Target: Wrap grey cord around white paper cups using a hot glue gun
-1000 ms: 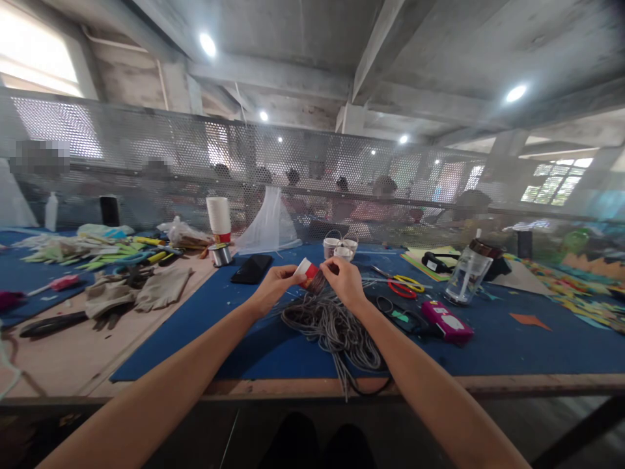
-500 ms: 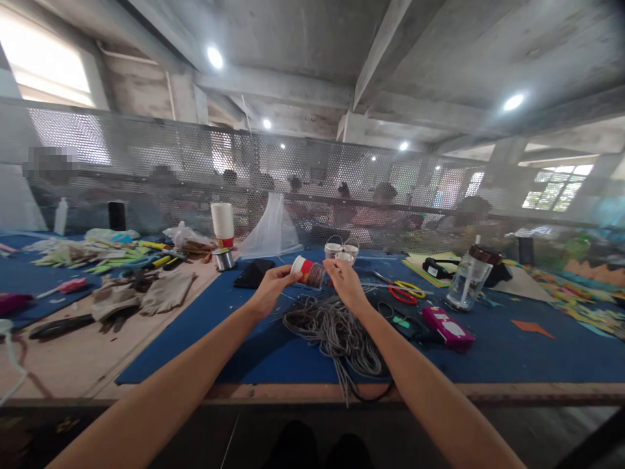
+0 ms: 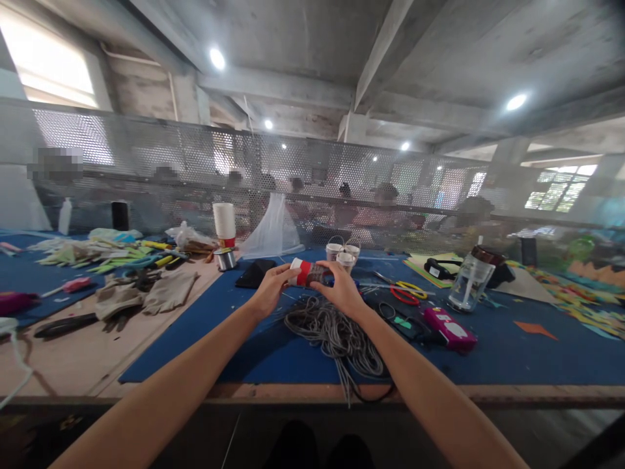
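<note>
A paper cup [image 3: 303,273] with a red band and a white end lies on its side in the air, grey cord wound around its right part. My left hand [image 3: 268,290] pinches it at the white end. My right hand [image 3: 340,286] curls its thumb and fingers around the corded end, hiding part of it. Just below, a loose heap of grey cord [image 3: 336,335] covers the blue mat [image 3: 195,348]. Behind the right hand stand small white cups with thin handles [image 3: 344,255].
Scissors [image 3: 409,294] with red and yellow handles, a magenta box [image 3: 452,329] and a clear drinking jar [image 3: 471,280] are on the right. Leftward are a stack of paper cups [image 3: 224,220], a wire spool [image 3: 226,260] and gloves [image 3: 168,292]. A perforated screen [image 3: 303,153] rises behind.
My right hand has come down from above the cup's right end and now grips the corded part. The cup is turned more level, still in my left hand.
</note>
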